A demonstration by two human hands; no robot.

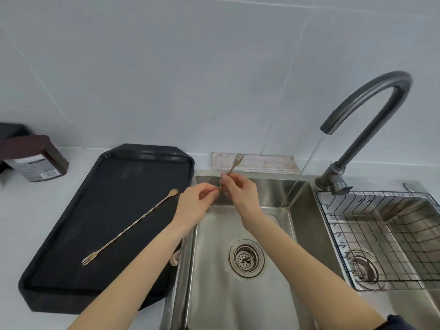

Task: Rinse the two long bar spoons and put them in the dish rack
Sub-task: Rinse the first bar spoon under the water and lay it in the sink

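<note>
Here, seen from above:
Left hand: the left hand (pixel 196 201) is closed in a pinch on the thin shaft of a bar spoon, over the rear left corner of the sink basin.
Right hand: the right hand (pixel 240 191) sits just beside the left, fingertips nearly touching it, also pinched shut on the same shaft a little higher up.
Held bar spoon: the held bar spoon (pixel 234 164) runs tilted through both hands; its forked end rises beyond the right hand, in front of the cloth, and its bowl end hangs below the left forearm, near the basin's left rim.
Second bar spoon: the second bar spoon (pixel 133 226) lies diagonally on the black tray, left of the left hand, bowl end toward the hands, forked end toward the near left.
Black tray: the black tray (pixel 71 291) rests on the counter, touching the sink's left edge.
Sink basin: the sink basin (pixel 238 301) lies under both forearms.
Faucet: the faucet (pixel 371 101) arches to the right of the hands; a thin stream of water falls well apart from the spoon.
Dish rack: the wire dish rack (pixel 333 236) sits in the basin right of the right hand.
Cloth: a folded cloth (pixel 266 163) lies beyond the hands against the wall.
Jar: a dark-lidded jar (pixel 33 158) stands far left of the tray.
</note>
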